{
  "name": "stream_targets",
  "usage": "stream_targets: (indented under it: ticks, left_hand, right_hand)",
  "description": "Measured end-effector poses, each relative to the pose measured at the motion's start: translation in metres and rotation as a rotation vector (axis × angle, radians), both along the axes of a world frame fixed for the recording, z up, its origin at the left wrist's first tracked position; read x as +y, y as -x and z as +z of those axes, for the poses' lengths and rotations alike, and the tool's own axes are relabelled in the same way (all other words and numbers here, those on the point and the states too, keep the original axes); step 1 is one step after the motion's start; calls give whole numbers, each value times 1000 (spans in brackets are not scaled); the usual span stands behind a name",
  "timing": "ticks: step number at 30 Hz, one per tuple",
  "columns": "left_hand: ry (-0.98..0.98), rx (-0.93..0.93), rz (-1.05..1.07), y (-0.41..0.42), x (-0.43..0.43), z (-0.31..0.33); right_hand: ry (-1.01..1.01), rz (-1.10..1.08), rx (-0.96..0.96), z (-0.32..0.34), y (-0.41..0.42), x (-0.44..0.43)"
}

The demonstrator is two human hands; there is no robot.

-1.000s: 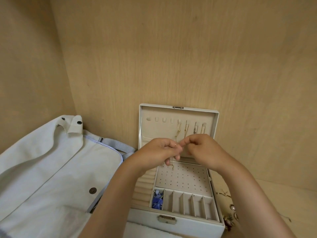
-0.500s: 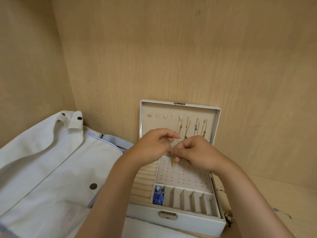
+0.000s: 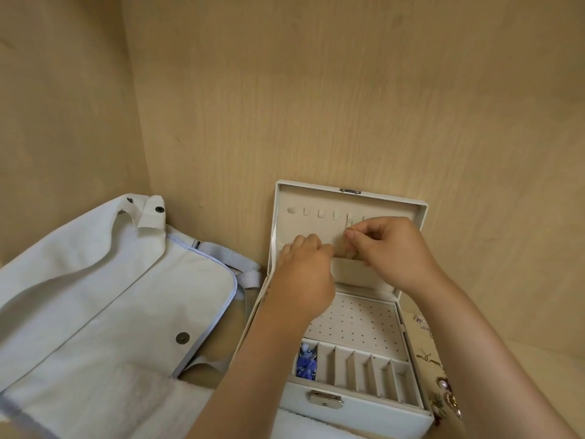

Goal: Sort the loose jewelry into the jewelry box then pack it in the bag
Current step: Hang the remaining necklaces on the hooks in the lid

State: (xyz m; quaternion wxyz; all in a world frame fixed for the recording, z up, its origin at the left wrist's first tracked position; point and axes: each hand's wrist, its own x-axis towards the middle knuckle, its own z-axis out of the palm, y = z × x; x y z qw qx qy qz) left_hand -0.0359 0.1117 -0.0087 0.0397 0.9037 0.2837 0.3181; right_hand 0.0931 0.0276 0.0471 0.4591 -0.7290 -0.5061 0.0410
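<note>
A white jewelry box (image 3: 354,410) stands open against the wooden back wall, its lid (image 3: 316,198) upright with a row of hooks. My right hand (image 3: 392,248) pinches a thin gold necklace (image 3: 349,245) at a hook in the lid. My left hand (image 3: 305,274) has curled fingers at the lid's pocket edge, just left of the hanging chain. Whether it grips the chain is hidden. Blue beads (image 3: 305,364) lie in the leftmost front compartment. A pale bag (image 3: 95,296) lies flat to the left.
Loose jewelry (image 3: 446,394) lies on the shelf right of the box, partly behind my right forearm. A white towel (image 3: 177,407) lies under the bag's near edge. Wooden walls close in at the back and left.
Both hands have risen from over the perforated tray to the lid. My right hand now holds the chain at the hooks and covers the necklaces hanging there.
</note>
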Motion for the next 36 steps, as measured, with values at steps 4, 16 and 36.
stream_targets:
  ticks: [4, 16, 36]
  left_hand:
    - [-4, 39, 31, 2, 2, 0]
    - [39, 56, 7, 7, 9, 5]
    - [335, 71, -360, -47, -105, 27]
  right_hand:
    - [4, -44, -97, 4, -2, 11]
    - [261, -2, -407, -18, -3, 7]
    - [339, -49, -128, -29, -92, -166]
